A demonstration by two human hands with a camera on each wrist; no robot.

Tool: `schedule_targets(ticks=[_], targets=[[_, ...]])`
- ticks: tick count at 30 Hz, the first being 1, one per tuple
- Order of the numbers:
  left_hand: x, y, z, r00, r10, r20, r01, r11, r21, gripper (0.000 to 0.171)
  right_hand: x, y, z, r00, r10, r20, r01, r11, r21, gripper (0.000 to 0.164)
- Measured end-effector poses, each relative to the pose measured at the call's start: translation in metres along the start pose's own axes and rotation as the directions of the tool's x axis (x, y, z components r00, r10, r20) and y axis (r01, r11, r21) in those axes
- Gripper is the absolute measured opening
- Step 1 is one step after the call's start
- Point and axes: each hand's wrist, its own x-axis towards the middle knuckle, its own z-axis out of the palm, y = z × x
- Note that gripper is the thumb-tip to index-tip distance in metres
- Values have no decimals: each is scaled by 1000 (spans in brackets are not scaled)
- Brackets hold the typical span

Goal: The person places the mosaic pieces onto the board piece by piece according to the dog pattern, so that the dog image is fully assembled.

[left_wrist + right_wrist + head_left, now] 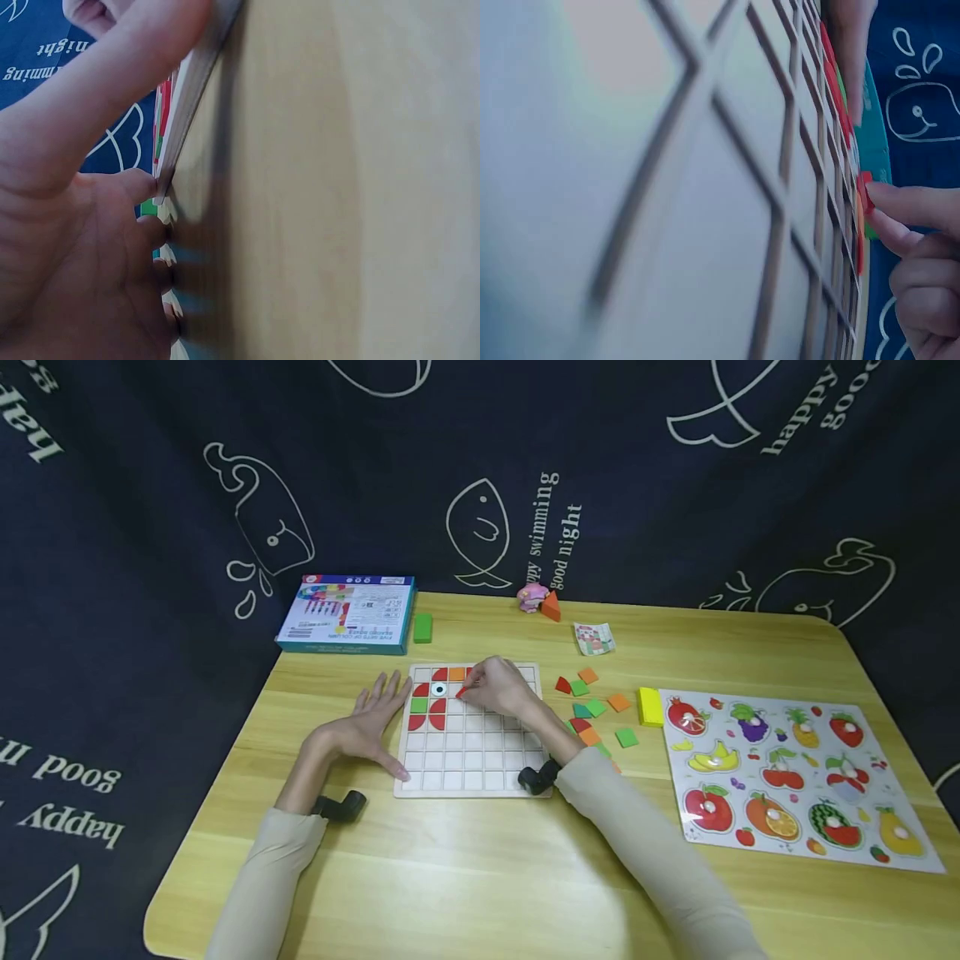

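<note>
A white grid board [472,760] lies on the table, its upper left cells filled with red quarter-round tiles [416,722], a green tile [419,705], an orange tile [457,674] and a white tile with a black dot [439,689]. My right hand [497,685] pinches a small red tile [867,191] between thumb and finger, over the board's upper cells. With fingers spread, my left hand [367,727] rests at the board's left edge, its thumb on the lower left corner. In the left wrist view the left palm [82,262] faces the board's side.
Loose tiles [596,707] lie right of the board, beside a yellow block stack [650,707] and a fruit puzzle board [802,777]. Behind are a puzzle box [348,614], a green block [423,628], a pink figurine [532,597], an orange triangular block [551,607] and a picture card [595,639].
</note>
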Motion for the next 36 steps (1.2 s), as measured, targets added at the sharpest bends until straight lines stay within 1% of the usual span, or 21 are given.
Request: schedule_targets(ticks=[4, 9, 13, 17, 20, 23, 25, 28, 31, 36], targets=[[-1, 2, -2, 1000, -6, 4, 6, 1000, -13, 152, 7, -3, 8, 998, -49, -37, 49, 999, -3, 8], [-2, 2, -2, 1000, -13, 12, 13, 1000, -6, 152, 11, 2, 9, 997, -30, -77, 30, 1000, 1, 11], [-1, 2, -2, 1000, -1, 6, 1, 1000, -11, 151, 10, 4, 10, 994, -40, -100, 42, 999, 24, 9], [0, 1, -1, 1000, 12, -1, -12, 1000, -14, 151, 9, 3, 11, 992, -48, -115, 48, 999, -9, 7], [0, 1, -1, 1000, 5, 1, -5, 1000, -14, 151, 8, 1, 11, 992, -40, -120, 34, 998, -53, 9], [0, 2, 0, 1000, 6, 1, -6, 1000, -17, 150, 8, -1, 10, 991, -25, -132, 19, 999, -43, 9], [0, 3, 0, 1000, 7, 0, -7, 1000, -19, 150, 9, -1, 9, 992, -13, -127, 12, 1000, -8, 10], [0, 3, 0, 1000, 9, 2, -9, 1000, -21, 150, 11, 0, 9, 996, 4, -92, 0, 999, 46, 12], [0, 2, 0, 1000, 8, 3, -8, 1000, -19, 150, 13, 2, 9, 998, 14, -55, -10, 997, 73, 12], [0, 1, 1, 1000, 11, -5, -11, 1000, -18, 150, 12, 5, 8, 999, 1, -37, 3, 995, 99, 16]])
